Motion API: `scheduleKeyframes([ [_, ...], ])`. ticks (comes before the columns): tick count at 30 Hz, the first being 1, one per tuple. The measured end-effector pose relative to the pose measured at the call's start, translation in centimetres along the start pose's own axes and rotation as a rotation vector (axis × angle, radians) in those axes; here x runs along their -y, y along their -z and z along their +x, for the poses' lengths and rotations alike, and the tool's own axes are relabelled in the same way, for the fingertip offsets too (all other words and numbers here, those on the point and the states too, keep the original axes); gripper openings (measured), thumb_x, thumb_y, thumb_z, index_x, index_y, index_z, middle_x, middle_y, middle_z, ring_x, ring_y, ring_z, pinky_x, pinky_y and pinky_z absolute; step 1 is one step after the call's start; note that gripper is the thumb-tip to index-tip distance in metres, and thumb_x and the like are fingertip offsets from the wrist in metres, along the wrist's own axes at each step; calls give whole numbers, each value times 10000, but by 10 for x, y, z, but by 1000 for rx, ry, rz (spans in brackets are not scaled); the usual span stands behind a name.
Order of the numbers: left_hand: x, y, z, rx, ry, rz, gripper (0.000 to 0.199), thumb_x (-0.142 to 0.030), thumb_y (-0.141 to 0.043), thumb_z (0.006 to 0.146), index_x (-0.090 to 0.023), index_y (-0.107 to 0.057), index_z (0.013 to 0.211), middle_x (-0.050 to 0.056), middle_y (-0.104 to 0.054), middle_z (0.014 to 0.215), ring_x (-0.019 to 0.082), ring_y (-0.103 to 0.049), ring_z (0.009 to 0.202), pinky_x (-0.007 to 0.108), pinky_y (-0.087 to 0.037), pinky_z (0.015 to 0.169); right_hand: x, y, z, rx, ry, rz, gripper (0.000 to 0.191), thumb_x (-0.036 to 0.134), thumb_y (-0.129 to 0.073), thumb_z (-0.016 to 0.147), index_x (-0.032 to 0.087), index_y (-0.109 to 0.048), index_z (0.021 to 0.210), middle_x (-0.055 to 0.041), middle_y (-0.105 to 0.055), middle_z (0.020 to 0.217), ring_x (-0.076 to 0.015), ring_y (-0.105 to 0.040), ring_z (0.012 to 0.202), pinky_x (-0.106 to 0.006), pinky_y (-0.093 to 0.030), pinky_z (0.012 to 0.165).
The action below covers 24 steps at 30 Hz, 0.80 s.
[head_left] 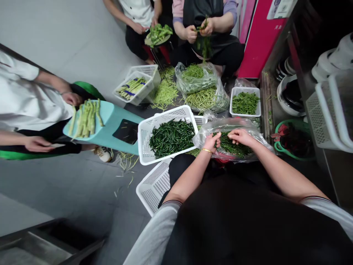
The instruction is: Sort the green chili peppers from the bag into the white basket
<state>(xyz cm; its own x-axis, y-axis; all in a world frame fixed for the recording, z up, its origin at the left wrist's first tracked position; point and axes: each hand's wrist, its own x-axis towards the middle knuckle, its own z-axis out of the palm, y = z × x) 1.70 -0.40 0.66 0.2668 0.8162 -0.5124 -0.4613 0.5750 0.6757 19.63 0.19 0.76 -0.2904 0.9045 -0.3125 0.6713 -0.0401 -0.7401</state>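
Over an open clear plastic bag (202, 135) of green chili peppers (235, 146), both of my hands are close together. My left hand (211, 141), with a gold bracelet at the wrist, is closed on some green peppers. Just right of it, my right hand (240, 136) has its fingers pinched together; what they hold, if anything, is too small to make out. To the left stands a white basket (142, 147) holding a heap of dark green peppers (172, 138).
A lower white basket (153, 187) sits by my knee. At left, a person works with green stalks (89, 119) on a teal stool (110, 121). Two people sit opposite, near bagged greens (201, 95). A leafy basket (245, 103) and green colander (295, 138) are right.
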Motion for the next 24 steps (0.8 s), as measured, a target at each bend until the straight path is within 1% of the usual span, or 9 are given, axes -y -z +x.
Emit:
scheduleKeyframes([
  [3,-16,13,-1,64,66,-119,307,-301,-740,705,-175,-461,687,-63,-427,505,52,-386,396,180,-157,373,-2,-15,16,-15,-114,-377,245,334,-558,931,168,-708,1031,-111,-734,1007,-216,-680,905,-292,-505,784],
  [6,-22,17,-2,101,73,-148,225,-269,-717,687,-142,-537,735,-20,-517,566,79,-496,465,172,-193,381,-8,-23,26,84,-212,-662,296,358,-622,903,195,-707,1134,-139,-723,1106,-268,-671,1009,-334,-505,842],
  [8,-19,16,-1,108,61,-134,273,-263,-764,654,-133,-560,782,-22,-534,584,71,-499,474,163,-209,388,-19,-10,28,78,-244,-692,279,337,-583,920,193,-721,1115,-133,-721,1115,-270,-668,1013,-339,-505,863],
  [10,-16,14,1,126,46,-107,359,-272,-828,616,-152,-523,762,-50,-498,562,49,-448,444,158,-207,392,-33,14,26,19,-170,-694,265,351,-588,914,213,-735,1087,-100,-697,1199,-268,-637,1088,-334,-488,930],
  [12,-12,12,5,129,40,-70,451,-284,-874,592,-175,-453,711,-85,-429,520,25,-366,403,156,-184,389,-42,36,20,-46,-63,-712,332,396,-652,872,235,-718,1154,-82,-641,1320,-279,-588,1175,-340,-463,994],
  [14,-10,10,9,93,59,-17,513,-296,-889,596,-188,-392,667,-112,-354,478,5,-277,369,157,-144,381,-42,42,15,-80,-77,-739,374,384,-638,881,226,-697,1215,-102,-633,1331,-282,-598,1160,-344,-469,987],
  [17,-9,10,13,-7,73,74,539,-324,-891,614,-192,-369,636,-128,-298,442,-3,-233,348,161,-108,372,-24,18,14,-8,-186,-775,335,322,-495,963,187,-726,1166,-144,-697,1194,-282,-653,1064,-346,-506,907],
  [20,-6,14,11,-83,43,145,510,-342,-895,615,-185,-411,643,-120,-337,431,3,-261,344,170,-126,368,-3,-15,18,111,-229,-818,327,303,-547,940,95,-748,1094,-225,-702,1124,-329,-668,1042,-373,-526,858],
  [24,6,17,9,-119,117,261,451,-349,-893,629,-166,-482,650,-105,-376,416,14,-285,331,188,-152,363,14,-16,18,105,-235,-832,331,309,-554,938,82,-742,1090,-236,-699,1113,-316,-675,998,-363,-526,829],
])
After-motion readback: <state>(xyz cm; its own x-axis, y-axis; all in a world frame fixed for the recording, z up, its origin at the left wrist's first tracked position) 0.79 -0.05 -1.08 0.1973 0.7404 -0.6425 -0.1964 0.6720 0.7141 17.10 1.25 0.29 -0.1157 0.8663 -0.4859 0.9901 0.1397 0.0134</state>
